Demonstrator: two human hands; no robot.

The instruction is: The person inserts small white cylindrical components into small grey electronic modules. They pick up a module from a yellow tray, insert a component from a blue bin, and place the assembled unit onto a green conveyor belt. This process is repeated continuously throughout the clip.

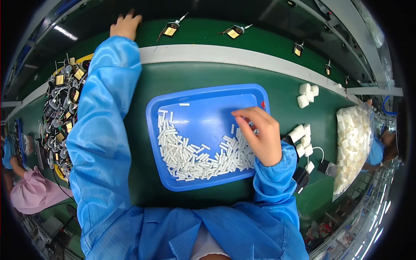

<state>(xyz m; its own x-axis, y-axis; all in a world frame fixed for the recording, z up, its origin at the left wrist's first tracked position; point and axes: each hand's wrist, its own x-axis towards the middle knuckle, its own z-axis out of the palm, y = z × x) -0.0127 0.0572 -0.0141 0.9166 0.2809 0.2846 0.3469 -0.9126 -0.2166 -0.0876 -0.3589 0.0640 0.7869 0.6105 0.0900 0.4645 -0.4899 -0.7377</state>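
My left arm is stretched far out to the upper left. My left hand [125, 27] is over the green belt beyond the pale rail, its fingers apart and slightly blurred, with nothing seen in them. My right hand [263, 135] hovers over the right side of a blue tray [208, 185], thumb and forefinger drawn together in a pinch. Whatever sits between those fingertips, if anything, is too small to make out. Short white tubes [195, 162] lie heaped along the tray's near and side parts. A single white tube [184, 104] rests apart near its far edge.
Small black parts with yellow pads and wires [171, 29] are spaced along the belt. A heap of similar parts [58, 112] fills a yellow-rimmed container at left. White foam-like pieces [304, 100] and a stuffed clear bag [350, 143] stand at right. A pink-sleeved person [37, 190] works at left.
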